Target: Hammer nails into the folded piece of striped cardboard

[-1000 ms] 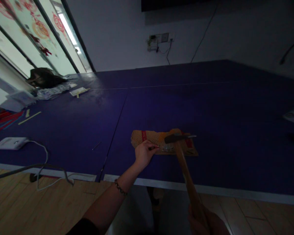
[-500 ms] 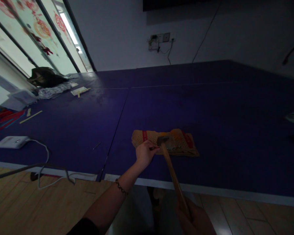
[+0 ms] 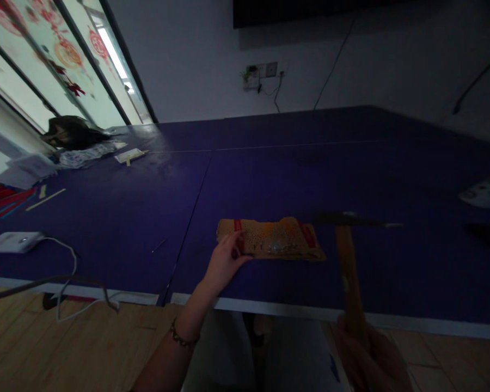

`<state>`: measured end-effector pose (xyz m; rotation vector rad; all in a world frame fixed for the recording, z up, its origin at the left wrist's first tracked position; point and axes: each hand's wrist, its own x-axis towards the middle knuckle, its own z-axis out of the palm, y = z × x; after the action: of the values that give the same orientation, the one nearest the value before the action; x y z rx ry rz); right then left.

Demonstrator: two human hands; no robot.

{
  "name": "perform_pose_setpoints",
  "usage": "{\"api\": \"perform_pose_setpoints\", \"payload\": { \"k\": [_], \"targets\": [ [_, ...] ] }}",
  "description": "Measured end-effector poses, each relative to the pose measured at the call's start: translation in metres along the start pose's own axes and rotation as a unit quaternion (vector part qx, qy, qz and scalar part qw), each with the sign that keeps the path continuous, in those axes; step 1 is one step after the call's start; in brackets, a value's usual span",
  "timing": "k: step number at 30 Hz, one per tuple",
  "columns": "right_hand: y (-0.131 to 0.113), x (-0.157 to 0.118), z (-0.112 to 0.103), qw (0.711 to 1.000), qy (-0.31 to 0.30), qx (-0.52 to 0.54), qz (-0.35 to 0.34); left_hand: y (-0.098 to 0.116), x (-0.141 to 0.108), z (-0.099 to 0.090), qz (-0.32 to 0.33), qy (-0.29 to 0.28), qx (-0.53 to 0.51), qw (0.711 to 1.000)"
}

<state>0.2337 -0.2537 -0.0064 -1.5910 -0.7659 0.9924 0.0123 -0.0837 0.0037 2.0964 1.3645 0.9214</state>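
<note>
A long piece of tan cardboard (image 3: 261, 237), dotted with small holes and printed in red and orange, lies near the table's front edge. A clear, shiny patch shows in its middle. On its left part rests my left hand (image 3: 222, 264), fingers curled and thumb along the near edge. Something small and dark shows among those fingers, too dim to name. My right hand (image 3: 369, 351) is wrapped round the wooden handle of a hammer (image 3: 351, 272). The hammer's dark, blurred head is to the right of the cardboard, apart from it.
The dark blue table (image 3: 392, 261) has a seam left of the cardboard. Left of that are a thin metal rod (image 3: 159, 246) and a white device (image 3: 14, 242) with a cable. A small white tray (image 3: 129, 156) and a black bag (image 3: 75, 132) are farther back.
The hammer has swung from over the cardboard up and to the right. My left hand has shifted left along the cardboard, its thumb now farther from the fingers. The view has tilted slightly.
</note>
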Motion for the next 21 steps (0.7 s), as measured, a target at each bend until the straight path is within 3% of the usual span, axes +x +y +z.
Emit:
{"api": "perform_pose_setpoints", "payload": {
  "k": [3,5,7,9,12,16,21],
  "targets": [
    [0.003,0.037,-0.025,0.999,0.002,0.030,-0.013,-0.016,-0.013,-0.037,-0.005,0.051,0.049,0.997],
    [0.006,0.061,-0.037,0.997,-0.023,0.069,-0.009,-0.036,-0.022,-0.062,-0.054,0.113,0.115,0.985],
    [0.009,0.079,-0.043,0.996,-0.003,0.088,-0.013,-0.057,-0.032,-0.084,-0.127,0.153,0.208,0.958],
    [0.010,0.090,-0.043,0.994,0.019,0.107,-0.005,-0.077,-0.040,-0.102,-0.177,0.132,0.290,0.931],
    [0.007,0.093,-0.039,0.990,0.018,0.143,0.009,-0.093,-0.050,-0.121,-0.194,0.064,0.357,0.912],
    [0.001,0.091,-0.037,0.983,0.010,0.180,0.029,-0.094,-0.053,-0.133,-0.190,0.008,0.401,0.896],
    [0.002,0.093,-0.041,0.973,0.016,0.223,0.049,-0.088,-0.041,-0.141,-0.249,-0.035,0.401,0.881]
  ]
}}
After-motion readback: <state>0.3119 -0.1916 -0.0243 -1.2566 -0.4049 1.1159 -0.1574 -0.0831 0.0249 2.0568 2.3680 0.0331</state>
